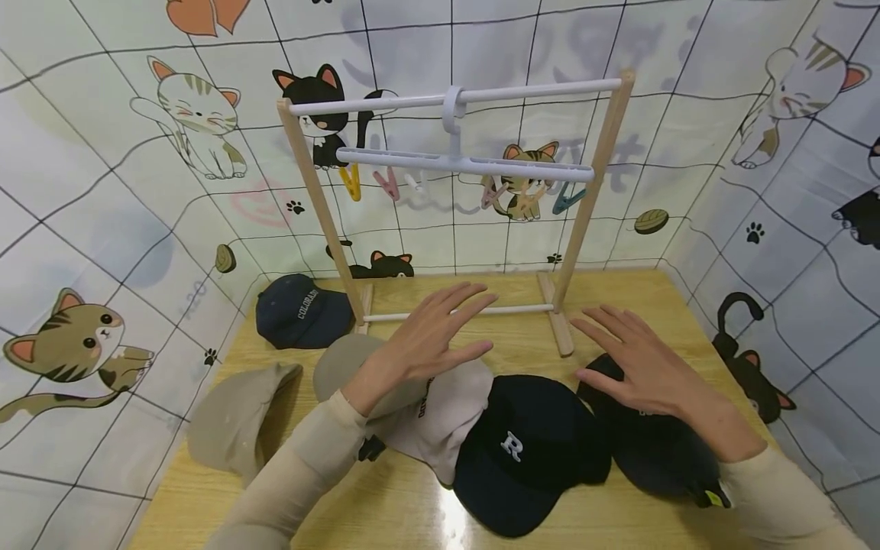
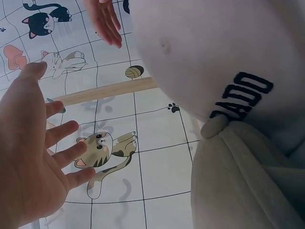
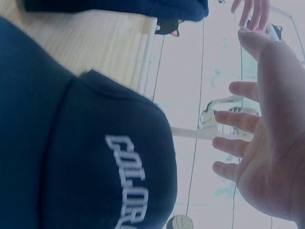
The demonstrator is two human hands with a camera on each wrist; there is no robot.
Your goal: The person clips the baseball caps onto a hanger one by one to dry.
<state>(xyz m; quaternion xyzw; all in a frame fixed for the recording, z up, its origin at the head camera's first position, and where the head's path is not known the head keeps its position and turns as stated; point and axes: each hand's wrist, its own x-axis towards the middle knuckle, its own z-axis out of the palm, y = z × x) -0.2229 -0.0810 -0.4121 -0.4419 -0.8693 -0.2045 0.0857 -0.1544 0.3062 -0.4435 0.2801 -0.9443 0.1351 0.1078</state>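
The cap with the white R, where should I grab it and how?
Probably pinch the R cap by its brim, coming from the near side: the brim sticks out toward the camera, uncovered, while the crown sits between a pale cap and a black cap.

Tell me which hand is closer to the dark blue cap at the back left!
Left. The left hand is right of the dark blue cap; the right hand is much farther right.
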